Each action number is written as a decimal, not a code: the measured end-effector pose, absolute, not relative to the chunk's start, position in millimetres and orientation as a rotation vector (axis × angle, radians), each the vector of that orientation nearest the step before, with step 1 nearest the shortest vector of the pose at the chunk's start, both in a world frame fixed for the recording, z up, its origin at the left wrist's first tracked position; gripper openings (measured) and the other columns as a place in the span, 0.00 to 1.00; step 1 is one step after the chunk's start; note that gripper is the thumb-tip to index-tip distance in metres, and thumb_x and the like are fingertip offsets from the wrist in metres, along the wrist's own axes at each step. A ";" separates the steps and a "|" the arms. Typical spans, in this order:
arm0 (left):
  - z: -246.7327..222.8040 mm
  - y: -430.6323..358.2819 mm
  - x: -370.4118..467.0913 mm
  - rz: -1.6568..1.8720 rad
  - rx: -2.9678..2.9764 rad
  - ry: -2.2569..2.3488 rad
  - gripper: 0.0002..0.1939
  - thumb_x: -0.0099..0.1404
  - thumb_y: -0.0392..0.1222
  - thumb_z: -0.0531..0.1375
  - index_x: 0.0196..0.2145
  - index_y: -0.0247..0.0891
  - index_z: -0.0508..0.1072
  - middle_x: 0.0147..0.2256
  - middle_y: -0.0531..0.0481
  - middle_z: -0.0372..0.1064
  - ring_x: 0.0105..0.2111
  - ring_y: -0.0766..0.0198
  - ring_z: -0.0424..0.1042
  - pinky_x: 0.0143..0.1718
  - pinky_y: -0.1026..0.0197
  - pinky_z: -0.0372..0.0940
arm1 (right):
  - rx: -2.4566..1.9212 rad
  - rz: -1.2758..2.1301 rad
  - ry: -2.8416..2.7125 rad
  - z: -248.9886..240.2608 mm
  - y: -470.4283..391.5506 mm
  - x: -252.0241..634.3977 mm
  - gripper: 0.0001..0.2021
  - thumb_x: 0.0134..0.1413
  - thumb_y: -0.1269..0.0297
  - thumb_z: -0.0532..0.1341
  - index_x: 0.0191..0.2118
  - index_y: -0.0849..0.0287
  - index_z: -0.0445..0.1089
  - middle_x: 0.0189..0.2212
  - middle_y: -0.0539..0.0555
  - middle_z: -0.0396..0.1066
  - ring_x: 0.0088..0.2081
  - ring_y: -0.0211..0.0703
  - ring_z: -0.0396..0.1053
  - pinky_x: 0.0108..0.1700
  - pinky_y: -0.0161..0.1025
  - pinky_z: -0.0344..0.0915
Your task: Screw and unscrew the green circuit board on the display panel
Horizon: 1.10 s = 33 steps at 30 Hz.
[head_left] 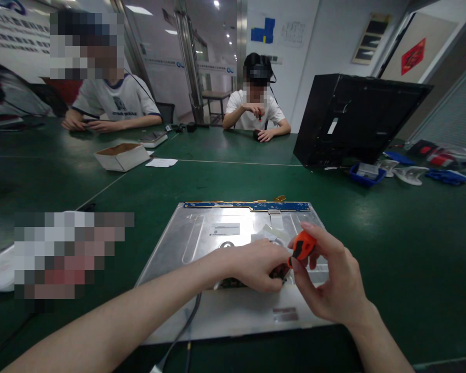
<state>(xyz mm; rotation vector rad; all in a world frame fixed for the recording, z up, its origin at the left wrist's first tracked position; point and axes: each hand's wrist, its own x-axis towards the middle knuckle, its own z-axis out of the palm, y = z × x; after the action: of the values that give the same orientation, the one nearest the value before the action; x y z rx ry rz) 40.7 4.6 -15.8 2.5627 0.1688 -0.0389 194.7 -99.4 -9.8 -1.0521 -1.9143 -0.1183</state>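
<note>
A flat silver display panel [196,228] lies face down before me, with a long blue circuit strip [221,206] along its far edge. Over a small green circuit board [233,283] on the panel, my left hand [256,264] is closed, its thumb and fingers curled around the board's parts and hiding most of it. My right hand [334,274] grips an orange and black screwdriver [304,245] by its handle, tilted down toward the left fingertips. The screwdriver's tip is hidden. A dark cable [190,324] runs from the board over the panel's near edge.
A large black monitor housing [357,122] stands at the back right beside a blue tray [367,175]. On the left are an open white box [122,158] and paper [162,162]. Two people sit across the green table [217,178]; one holds a screwdriver [260,115].
</note>
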 end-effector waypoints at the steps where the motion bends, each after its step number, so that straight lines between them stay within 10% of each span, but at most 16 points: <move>1: -16.0 4.6 40.9 -0.042 2.563 0.164 0.07 0.58 0.34 0.59 0.37 0.37 0.68 0.31 0.51 0.68 0.30 0.62 0.67 0.32 0.61 0.63 | -1.062 -0.135 -1.903 -10.4 -99.4 194.6 0.30 0.54 0.73 0.59 0.62 0.60 0.52 0.28 0.48 0.68 0.21 0.36 0.64 0.22 0.35 0.64; 33: -12.9 5.1 40.6 -0.059 2.568 0.123 0.05 0.58 0.33 0.59 0.34 0.37 0.68 0.30 0.53 0.67 0.29 0.63 0.66 0.32 0.62 0.63 | -1.091 -0.223 -1.890 -10.1 -94.9 194.1 0.30 0.55 0.71 0.60 0.62 0.54 0.52 0.29 0.46 0.69 0.21 0.34 0.64 0.21 0.33 0.64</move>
<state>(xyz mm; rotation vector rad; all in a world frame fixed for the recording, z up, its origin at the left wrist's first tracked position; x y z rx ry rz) 40.6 5.1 -12.9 2.5682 0.1232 -0.0593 194.1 -94.9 -10.1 -1.0912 -1.8897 -0.2234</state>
